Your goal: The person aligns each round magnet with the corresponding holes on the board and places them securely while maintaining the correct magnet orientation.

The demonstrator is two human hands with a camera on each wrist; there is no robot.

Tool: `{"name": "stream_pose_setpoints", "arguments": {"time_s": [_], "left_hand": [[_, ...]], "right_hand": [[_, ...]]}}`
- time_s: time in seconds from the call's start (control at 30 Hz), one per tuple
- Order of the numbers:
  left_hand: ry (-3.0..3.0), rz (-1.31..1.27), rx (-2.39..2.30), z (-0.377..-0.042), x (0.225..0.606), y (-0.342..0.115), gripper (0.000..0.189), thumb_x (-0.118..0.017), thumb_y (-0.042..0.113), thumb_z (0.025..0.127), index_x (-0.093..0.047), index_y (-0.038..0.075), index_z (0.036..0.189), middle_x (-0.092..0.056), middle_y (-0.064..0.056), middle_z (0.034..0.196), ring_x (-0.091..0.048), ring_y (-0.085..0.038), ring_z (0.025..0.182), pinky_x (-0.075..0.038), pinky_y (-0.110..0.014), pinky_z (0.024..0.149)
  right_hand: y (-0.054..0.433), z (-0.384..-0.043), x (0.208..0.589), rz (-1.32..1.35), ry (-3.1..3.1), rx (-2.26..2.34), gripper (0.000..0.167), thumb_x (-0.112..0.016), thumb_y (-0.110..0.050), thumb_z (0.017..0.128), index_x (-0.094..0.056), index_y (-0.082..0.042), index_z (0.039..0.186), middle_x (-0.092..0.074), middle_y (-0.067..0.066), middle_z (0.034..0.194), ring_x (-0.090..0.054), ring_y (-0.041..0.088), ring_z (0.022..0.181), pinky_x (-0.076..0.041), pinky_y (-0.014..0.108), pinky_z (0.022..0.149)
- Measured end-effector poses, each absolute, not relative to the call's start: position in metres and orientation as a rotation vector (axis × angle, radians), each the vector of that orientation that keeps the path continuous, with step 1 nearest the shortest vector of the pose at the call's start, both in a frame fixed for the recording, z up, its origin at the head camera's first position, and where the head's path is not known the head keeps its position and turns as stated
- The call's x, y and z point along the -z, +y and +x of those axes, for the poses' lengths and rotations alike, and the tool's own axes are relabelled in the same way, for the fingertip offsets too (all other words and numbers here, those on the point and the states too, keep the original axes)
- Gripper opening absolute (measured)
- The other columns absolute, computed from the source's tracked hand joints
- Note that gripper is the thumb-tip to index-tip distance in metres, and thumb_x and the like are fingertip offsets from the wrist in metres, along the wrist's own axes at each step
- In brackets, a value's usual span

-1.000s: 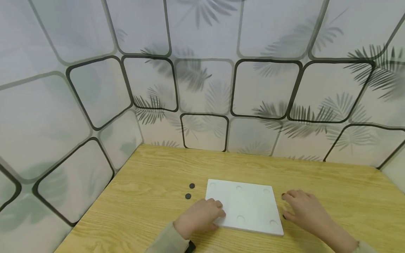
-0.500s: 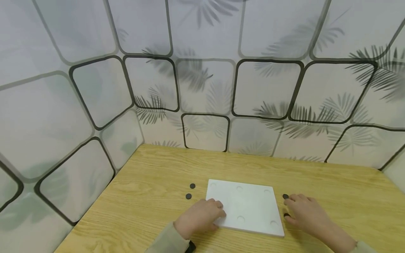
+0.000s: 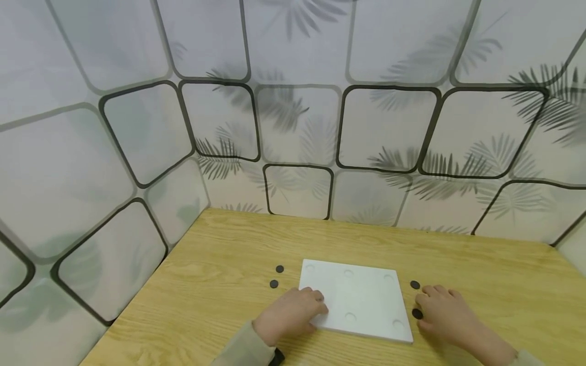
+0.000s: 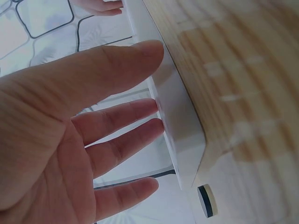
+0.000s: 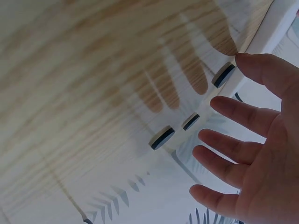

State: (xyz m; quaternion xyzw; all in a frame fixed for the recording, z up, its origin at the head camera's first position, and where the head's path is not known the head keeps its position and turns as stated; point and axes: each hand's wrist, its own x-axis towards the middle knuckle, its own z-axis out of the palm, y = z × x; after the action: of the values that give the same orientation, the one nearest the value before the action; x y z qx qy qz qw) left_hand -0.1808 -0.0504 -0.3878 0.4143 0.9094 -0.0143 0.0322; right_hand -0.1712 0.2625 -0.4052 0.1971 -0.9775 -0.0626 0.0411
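A white rectangular board (image 3: 361, 300) with several shallow round recesses lies on the wooden table. At its near left corner my left hand (image 3: 291, 311) rests, fingers over the top; the left wrist view shows the thumb (image 4: 148, 55) along the board's edge. To the right of the board lie two dark discs: a far one (image 3: 414, 284) and a near one (image 3: 417, 314). My right hand (image 3: 444, 312) hovers beside them, its fingers spread and holding nothing. In the right wrist view, the thumb tip is right at the near disc (image 5: 223, 74).
Left of the board lie two more dark discs, one farther back (image 3: 280, 269) and one nearer (image 3: 273, 284). The wooden table (image 3: 220, 264) has a glossy surface. A patterned curtain-like backdrop (image 3: 297, 122) rises along its back and left edges.
My right hand has drawn slightly back toward the right and down, uncovering the two discs beside the board. The left hand stays on the board.
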Motion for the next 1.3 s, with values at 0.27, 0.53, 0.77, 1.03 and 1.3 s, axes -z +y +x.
{"name": "stream_pose_setpoints", "arguments": {"time_s": [0.27,0.53,0.77,1.03,1.3], "left_hand": [[2.805,1.280,0.039,-0.1812,0.3893,-0.0508,0.033,-0.074,0.027,0.070,-0.065,0.026,0.102,-0.056,0.010,0.105,-0.050,-0.007,0.090,-0.043,-0.022,0.067],[2.830,1.275,0.038,-0.1813,0.3892,-0.0512,0.029,-0.075,0.025,0.069,-0.066,0.024,0.096,-0.055,0.010,0.098,-0.049,-0.006,0.083,-0.041,-0.020,0.065],[2.875,1.242,0.043,-0.1809,0.3894,-0.0527,0.027,-0.077,0.022,0.066,-0.066,0.023,0.091,-0.054,0.010,0.089,-0.046,-0.005,0.075,-0.040,-0.020,0.060],[2.875,1.246,0.039,-0.1803,0.3889,-0.0539,0.028,-0.077,0.024,0.066,-0.066,0.023,0.091,-0.054,0.010,0.090,-0.046,-0.005,0.076,-0.040,-0.020,0.061],[2.881,1.231,0.072,-0.1794,0.3878,-0.0535,0.027,-0.077,0.026,0.066,-0.066,0.023,0.091,-0.054,0.010,0.090,-0.047,-0.005,0.076,-0.040,-0.020,0.060]], "right_hand": [[0.2656,-0.1702,0.4077,0.589,-2.993,0.199,0.018,-0.068,-0.026,0.064,-0.054,-0.015,0.069,-0.054,0.005,0.084,-0.051,0.030,0.080,-0.040,0.052,0.066],[0.2671,-0.1690,0.4078,0.646,-2.961,0.158,0.017,-0.071,-0.024,0.065,-0.055,-0.016,0.064,-0.058,0.013,0.095,-0.053,0.035,0.087,-0.040,0.056,0.070],[0.2671,-0.1699,0.4107,0.696,-2.900,0.169,0.023,-0.073,-0.023,0.065,-0.051,-0.018,0.058,-0.056,0.007,0.088,-0.053,0.032,0.083,-0.041,0.054,0.068],[0.2652,-0.1714,0.4121,0.675,-2.871,0.146,0.024,-0.073,-0.022,0.063,-0.049,-0.019,0.061,-0.055,0.005,0.086,-0.053,0.030,0.083,-0.040,0.056,0.069],[0.2645,-0.1749,0.4123,0.695,-2.919,0.141,0.026,-0.075,-0.022,0.066,-0.050,-0.019,0.061,-0.057,0.012,0.102,-0.051,0.035,0.095,-0.034,0.063,0.075]]}}
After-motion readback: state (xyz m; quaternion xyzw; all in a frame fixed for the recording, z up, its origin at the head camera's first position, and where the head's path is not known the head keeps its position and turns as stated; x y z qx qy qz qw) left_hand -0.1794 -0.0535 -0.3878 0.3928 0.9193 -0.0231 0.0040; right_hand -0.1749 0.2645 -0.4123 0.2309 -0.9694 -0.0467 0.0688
